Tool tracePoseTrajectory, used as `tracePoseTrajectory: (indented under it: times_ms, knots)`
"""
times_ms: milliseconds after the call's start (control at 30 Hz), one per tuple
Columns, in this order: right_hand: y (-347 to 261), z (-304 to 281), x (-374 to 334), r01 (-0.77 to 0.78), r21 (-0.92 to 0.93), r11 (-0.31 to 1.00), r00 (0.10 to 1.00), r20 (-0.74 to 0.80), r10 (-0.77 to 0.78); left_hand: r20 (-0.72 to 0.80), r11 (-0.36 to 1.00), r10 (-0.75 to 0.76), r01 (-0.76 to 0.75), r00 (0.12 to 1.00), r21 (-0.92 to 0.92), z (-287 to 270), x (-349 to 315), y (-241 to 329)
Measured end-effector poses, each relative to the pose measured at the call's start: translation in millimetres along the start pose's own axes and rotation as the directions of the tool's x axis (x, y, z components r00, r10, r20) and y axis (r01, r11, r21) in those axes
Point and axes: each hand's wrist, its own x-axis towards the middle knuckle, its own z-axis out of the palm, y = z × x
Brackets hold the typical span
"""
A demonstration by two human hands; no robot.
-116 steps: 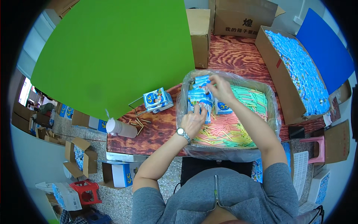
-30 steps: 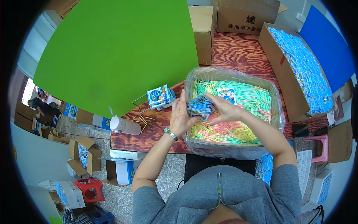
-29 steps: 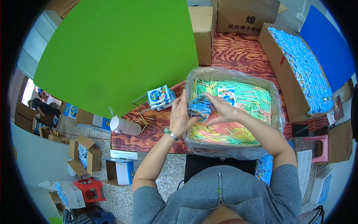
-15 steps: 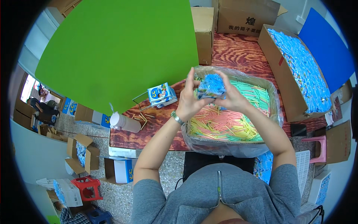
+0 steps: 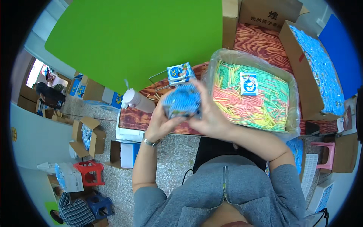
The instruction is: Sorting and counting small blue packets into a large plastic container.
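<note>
Bundle of blue-and-white packets [image 5: 182, 100], striped along the edges, blurred, number of packets not discernible: raised between two hands, left of the plastic-lined carton [image 5: 294, 100].

Left hand [image 5: 160, 125], silver wristwatch [image 5: 149, 142] at the wrist: curled round the left side of the bundle, thumb along its near edge.

Right hand [image 5: 210, 116]: closed about the right side of the bundle, fingers toward its far end, thumb beneath the near edge; between bundle and lined carton.

Thin pastel sticks [image 5: 234, 100], green, pink and yellow, in large quantity: loose inside the lined carton.

Single packet [image 5: 248, 83], white and blue: flat on the sticks, inside the lined carton, toward the far side.

Printed packet [image 5: 179, 72], blue and white, atop a small stand with a wire frame [image 5: 159, 78]: just left of the lined carton.

Pinkish flask [image 5: 139, 100], tilted in view: farther left of the lined carton.

Worktop [image 5: 261, 39], red-brown wood grain: under the lined carton and extending beyond.

Long carton [image 5: 302, 72], filled with blue packets [image 5: 319, 68]: right of the lined carton.

Green panel [image 5: 136, 41], large: left of the lined carton, on the far side.
</note>
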Motion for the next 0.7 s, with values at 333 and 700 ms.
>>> tracePoseTrajectory:
  times_ms: [333,700]
  knots:
    - [126.6,99.4,-29.9,-0.082,-0.08,0.993,0.991,0.098,0.09,-0.009,0.977,-0.211,0.211,0.977,0.021,-24.9,-65.8,-133.4]
    - [166.5,105.6,-31.5,-0.243,-0.002,0.97,0.953,0.187,0.239,0.05,0.89,-0.39,0.391,0.919,-0.234,-13.1,-74.2,-175.2]
